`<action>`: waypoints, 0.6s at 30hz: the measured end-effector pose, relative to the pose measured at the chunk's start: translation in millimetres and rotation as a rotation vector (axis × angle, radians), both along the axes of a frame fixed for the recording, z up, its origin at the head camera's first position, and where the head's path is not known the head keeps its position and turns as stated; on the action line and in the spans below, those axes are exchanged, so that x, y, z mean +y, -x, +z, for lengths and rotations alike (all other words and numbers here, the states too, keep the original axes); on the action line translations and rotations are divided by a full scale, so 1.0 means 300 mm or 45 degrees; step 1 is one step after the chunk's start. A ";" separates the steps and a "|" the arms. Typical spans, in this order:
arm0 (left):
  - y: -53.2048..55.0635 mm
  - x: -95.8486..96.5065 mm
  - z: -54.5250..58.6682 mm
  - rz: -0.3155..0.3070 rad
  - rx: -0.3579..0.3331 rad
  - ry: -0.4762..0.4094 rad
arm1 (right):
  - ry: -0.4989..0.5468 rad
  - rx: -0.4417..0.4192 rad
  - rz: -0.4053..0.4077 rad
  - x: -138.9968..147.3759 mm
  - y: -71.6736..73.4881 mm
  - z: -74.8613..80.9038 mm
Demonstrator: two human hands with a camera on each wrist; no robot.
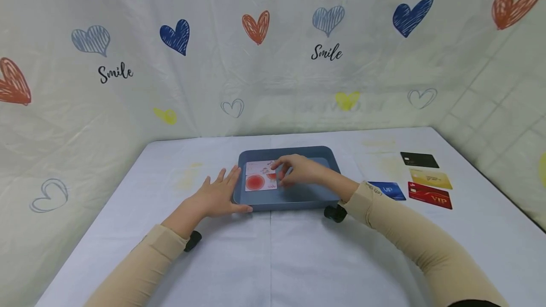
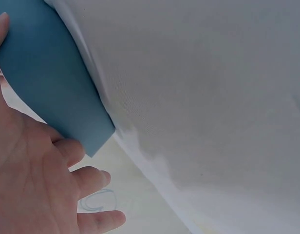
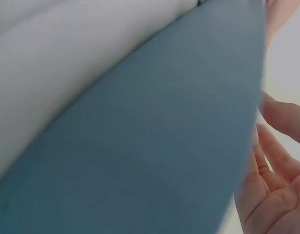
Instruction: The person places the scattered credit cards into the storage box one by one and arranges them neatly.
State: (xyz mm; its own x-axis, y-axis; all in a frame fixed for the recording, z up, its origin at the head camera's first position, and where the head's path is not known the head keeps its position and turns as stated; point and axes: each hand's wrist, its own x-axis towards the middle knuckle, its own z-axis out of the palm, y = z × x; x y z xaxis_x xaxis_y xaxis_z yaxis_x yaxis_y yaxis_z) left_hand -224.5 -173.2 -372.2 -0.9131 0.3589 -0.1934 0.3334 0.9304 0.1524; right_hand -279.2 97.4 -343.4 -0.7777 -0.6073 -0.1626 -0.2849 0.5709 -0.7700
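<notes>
A blue-grey tray [image 1: 298, 204] lies near the far side of the table. Inside its left part is a white-and-pink card [image 1: 261, 167] beside a white card with red circles [image 1: 256, 183]. My left hand [image 1: 219, 195] rests at the tray's left end, fingers spread and thumb along the near rim. In the left wrist view, the left fingers [image 2: 91, 180] are parted beside the tray wall [image 2: 52, 78]. Over the tray, my right hand [image 1: 300, 170] has loosely bent fingers, with fingertips at the cards' right edge. The right wrist view shows a gap between thumb and fingers.
Right of the tray lie a black card [image 1: 419, 159], a gold card [image 1: 431, 178], a red VIP card [image 1: 430, 195] and a blue card [image 1: 389, 191], partly behind the right sleeve. A white cloth covers the table [image 1: 273, 255]. Behind it hangs a heart-printed curtain [image 1: 281, 70].
</notes>
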 end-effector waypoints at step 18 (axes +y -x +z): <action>0.006 0.001 -0.005 0.005 -0.005 -0.036 | 0.091 0.097 0.028 0.209 -0.041 0.063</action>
State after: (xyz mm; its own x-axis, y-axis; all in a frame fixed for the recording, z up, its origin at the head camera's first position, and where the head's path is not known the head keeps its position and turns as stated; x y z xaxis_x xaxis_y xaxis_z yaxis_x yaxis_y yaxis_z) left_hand -226.3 -172.8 -373.6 -0.9137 0.3609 -0.1868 0.3294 0.9269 0.1796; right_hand -266.8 160.1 -324.5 -0.7725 -0.6323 -0.0588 -0.3562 0.5081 -0.7842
